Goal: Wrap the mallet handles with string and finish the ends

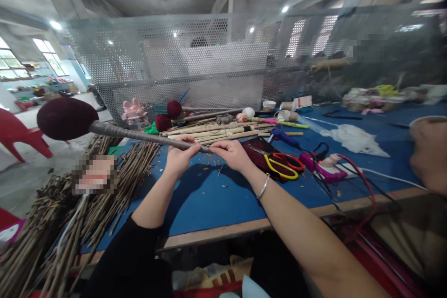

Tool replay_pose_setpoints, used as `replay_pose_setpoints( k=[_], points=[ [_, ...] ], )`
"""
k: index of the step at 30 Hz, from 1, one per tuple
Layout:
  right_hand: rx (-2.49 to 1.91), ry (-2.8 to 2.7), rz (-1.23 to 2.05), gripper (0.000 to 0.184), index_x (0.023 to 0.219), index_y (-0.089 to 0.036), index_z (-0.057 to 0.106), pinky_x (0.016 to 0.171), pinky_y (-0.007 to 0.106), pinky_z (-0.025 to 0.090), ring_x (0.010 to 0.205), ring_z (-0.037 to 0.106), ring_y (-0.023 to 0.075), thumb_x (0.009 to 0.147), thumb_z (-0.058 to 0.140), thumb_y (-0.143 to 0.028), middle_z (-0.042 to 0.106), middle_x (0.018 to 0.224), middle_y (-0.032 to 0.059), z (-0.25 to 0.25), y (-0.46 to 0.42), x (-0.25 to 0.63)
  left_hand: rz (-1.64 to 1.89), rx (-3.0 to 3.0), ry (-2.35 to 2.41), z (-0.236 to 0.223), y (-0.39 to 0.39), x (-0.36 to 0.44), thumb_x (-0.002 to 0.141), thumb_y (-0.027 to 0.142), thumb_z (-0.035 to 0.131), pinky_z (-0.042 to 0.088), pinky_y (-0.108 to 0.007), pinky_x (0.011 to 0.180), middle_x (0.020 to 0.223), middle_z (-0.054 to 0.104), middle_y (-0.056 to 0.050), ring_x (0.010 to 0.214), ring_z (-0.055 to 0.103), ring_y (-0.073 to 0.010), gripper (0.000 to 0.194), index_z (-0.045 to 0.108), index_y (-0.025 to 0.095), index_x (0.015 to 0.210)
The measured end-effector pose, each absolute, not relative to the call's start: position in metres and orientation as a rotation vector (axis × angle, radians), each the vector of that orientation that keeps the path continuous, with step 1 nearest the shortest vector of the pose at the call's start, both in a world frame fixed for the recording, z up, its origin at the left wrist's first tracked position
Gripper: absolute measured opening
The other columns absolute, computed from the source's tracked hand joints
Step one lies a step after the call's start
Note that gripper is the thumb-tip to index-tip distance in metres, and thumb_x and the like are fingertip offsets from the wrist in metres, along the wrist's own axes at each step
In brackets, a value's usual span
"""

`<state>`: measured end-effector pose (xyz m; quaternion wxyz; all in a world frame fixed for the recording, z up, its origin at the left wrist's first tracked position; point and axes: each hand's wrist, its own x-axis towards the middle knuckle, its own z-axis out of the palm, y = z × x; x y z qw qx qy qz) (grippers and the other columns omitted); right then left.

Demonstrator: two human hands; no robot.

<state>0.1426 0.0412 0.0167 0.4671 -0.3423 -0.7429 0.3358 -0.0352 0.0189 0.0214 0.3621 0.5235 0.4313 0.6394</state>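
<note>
Over my feed I judged this wrapping: the left hand (179,158) grasped the grey stem (139,135) above the table (216,205), the right hand (232,153) pinched its end, and the next move wanted steady tension.

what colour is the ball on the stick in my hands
Dark maroon; the ball shows best in the head view.

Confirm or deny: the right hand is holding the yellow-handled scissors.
No, the yellow-handled scissors lie apart from the right hand, which pinches the thin end of the grey-wrapped stem.
</note>
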Motion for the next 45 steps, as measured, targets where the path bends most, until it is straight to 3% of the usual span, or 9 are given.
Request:
replay_pose_setpoints(
  k=[12,19,21,24,28,32,36,40,45],
  points=[
    [-0.850,-1.725,0.753,0.017,0.075,-0.019,0.073,0.077,0.032,0.047,0.078,0.064,0.0194,0.074,0.063,-0.033,0.072,0.079,0.0023,0.016,0.047,0.145,1.476,1.258,0.799,0.020,0.022,-0.039,0.059,0.022,0.077,0.028,-0.018,0.042,0.057,0.055,0.005,0.039,0.040,-0.0021,0.036,0.050,0.015,0.082],
    [-0.845,-1.550,1.092,0.018,0.071,-0.016,0.069,0.068,0.027,0.044,0.065,0.057,0.0130,0.063,0.072,-0.032,0.068,0.070,0.0003,0.011,0.055,0.144,1.435,1.224,0.694,0.023,0.020,-0.040,0.059,0.020,0.077,0.028,-0.018,0.043,0.057,0.055,0.005,0.042,0.044,-0.0037,0.037,0.051,0.016,0.084],
    [-0.847,-1.436,1.251,0.021,0.070,-0.016,0.067,0.058,0.024,0.040,0.056,0.052,0.0096,0.059,0.074,-0.033,0.063,0.064,-0.0016,0.009,0.055,0.142,1.467,1.189,0.671,0.025,0.020,-0.040,0.058,0.020,0.078,0.028,-0.018,0.043,0.058,0.056,0.004,0.043,0.044,-0.0040,0.038,0.051,0.016,0.083],
    [-0.846,-1.314,1.574,0.025,0.072,-0.016,0.063,0.041,0.020,0.024,0.040,0.035,0.0050,0.057,0.073,-0.033,0.050,0.049,-0.0067,0.004,0.055,0.139,1.495,1.152,0.669,0.025,0.019,-0.040,0.055,0.021,0.080,0.030,-0.016,0.042,0.060,0.058,0.003,0.045,0.048,-0.0051,0.040,0.052,0.016,0.083],
    [-0.763,-1.342,1.814,0.021,0.071,-0.018,0.061,0.037,0.019,0.014,0.035,0.022,0.0049,0.057,0.068,-0.031,0.033,0.039,-0.0106,-0.003,0.051,0.133,1.494,1.028,0.768,0.025,0.017,-0.040,0.052,0.023,0.082,0.047,-0.020,0.054,0.071,0.064,0.001,0.065,0.063,-0.0123,0.045,0.052,0.017,0.086],
    [-0.858,-1.656,1.431,0.016,0.074,-0.017,0.068,0.041,0.020,0.027,0.041,0.037,0.0080,0.066,0.065,-0.031,0.049,0.044,-0.0049,-0.005,0.044,0.124,1.584,0.945,0.815,0.021,0.020,-0.041,0.052,0.024,0.082,0.052,-0.024,0.066,0.076,0.065,0.001,0.075,0.065,-0.0136,0.048,0.051,0.019,0.088],
    [-0.875,-2.004,0.773,0.020,0.081,-0.022,0.072,0.066,0.028,0.044,0.069,0.062,0.0173,0.082,0.054,-0.031,0.071,0.077,0.0026,0.000,0.037,0.125,1.711,1.014,0.916,0.018,0.024,-0.044,0.055,0.026,0.081,0.051,-0.024,0.066,0.072,0.063,0.002,0.070,0.064,-0.0114,0.040,0.053,0.017,0.083],
    [-0.853,-2.040,0.466,0.022,0.088,-0.022,0.072,0.076,0.029,0.045,0.082,0.065,0.0196,0.086,0.051,-0.026,0.072,0.090,0.0057,0.007,0.036,0.136,1.696,1.120,1.051,0.017,0.024,-0.045,0.057,0.028,0.080,0.051,-0.024,0.065,0.071,0.063,0.001,0.064,0.061,-0.0101,0.036,0.056,0.016,0.081],
    [-0.856,-2.006,0.378,0.022,0.087,-0.021,0.072,0.073,0.026,0.045,0.077,0.063,0.0168,0.087,0.051,-0.024,0.071,0.085,0.0060,0.015,0.036,0.145,1.594,1.134,1.013,0.017,0.022,-0.041,0.057,0.029,0.079,0.045,-0.022,0.053,0.062,0.060,0.003,0.051,0.055,-0.0083,0.039,0.055,0.016,0.083]
  ],
)
